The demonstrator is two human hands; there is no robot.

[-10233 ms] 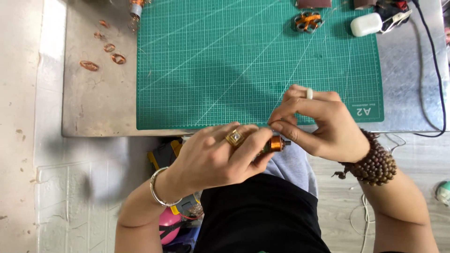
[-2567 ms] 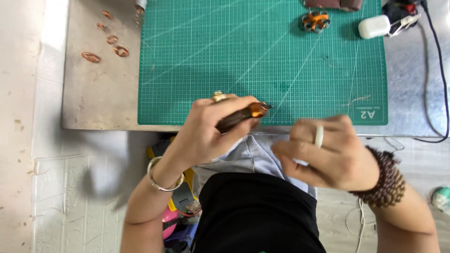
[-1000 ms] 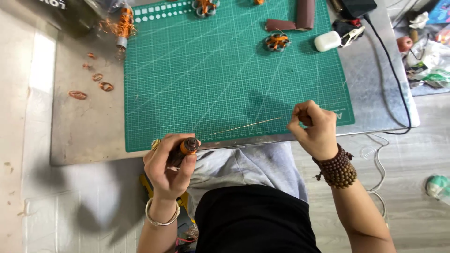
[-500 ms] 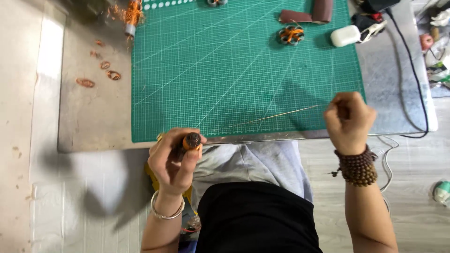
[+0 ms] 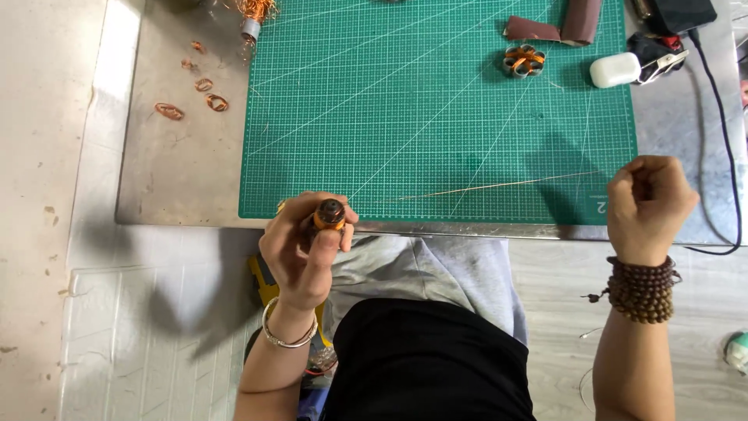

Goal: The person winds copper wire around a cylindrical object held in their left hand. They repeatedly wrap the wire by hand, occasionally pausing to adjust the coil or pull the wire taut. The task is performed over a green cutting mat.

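Note:
My left hand (image 5: 304, 245) grips a small round motor core (image 5: 329, 214) wound with copper wire, held at the near edge of the metal table (image 5: 179, 171). A thin copper wire (image 5: 499, 185) runs from the core across the green cutting mat (image 5: 436, 109) to my right hand (image 5: 648, 204). My right hand is a closed fist pinching the wire's far end at the mat's near right corner. The wire looks stretched tight between both hands.
Loose copper wire loops (image 5: 191, 90) lie on the table's far left, near a frayed copper-wound part (image 5: 253, 15). At the back right sit another wound core (image 5: 523, 61), brown sandpaper rolls (image 5: 561, 19), a white block (image 5: 614, 70) and a black cable (image 5: 721, 140).
My right hand has pulled the wire farther to the right, away from the core. My left hand still holds the core at the table edge. The wire is now longer.

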